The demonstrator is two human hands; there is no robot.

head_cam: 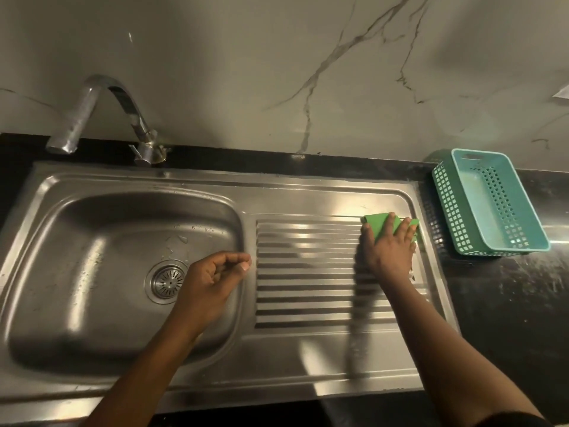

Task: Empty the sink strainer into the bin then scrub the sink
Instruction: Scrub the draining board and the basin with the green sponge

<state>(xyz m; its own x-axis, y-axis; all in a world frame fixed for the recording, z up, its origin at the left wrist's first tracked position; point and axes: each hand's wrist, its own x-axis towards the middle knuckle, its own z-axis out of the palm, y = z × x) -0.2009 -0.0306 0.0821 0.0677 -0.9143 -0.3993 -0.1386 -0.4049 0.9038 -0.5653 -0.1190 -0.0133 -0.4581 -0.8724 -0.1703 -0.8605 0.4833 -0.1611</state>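
Observation:
A stainless steel sink [92, 229] fills the left of the view, with a ribbed drainboard [304, 272] on its right. The round metal strainer [167, 280] sits in the drain at the basin's bottom. My right hand [389, 251] presses flat on a green scrub pad [380, 221] at the far right corner of the drainboard, fingers spread over it. My left hand [215, 275] hovers over the basin's right edge, fingers loosely curled, holding nothing. No bin is in view.
A chrome tap [98, 115] rises behind the basin, its spout swung left. A teal plastic basket [489, 204] stands on the black counter [508, 303] to the right of the sink. A marble-patterned wall runs behind.

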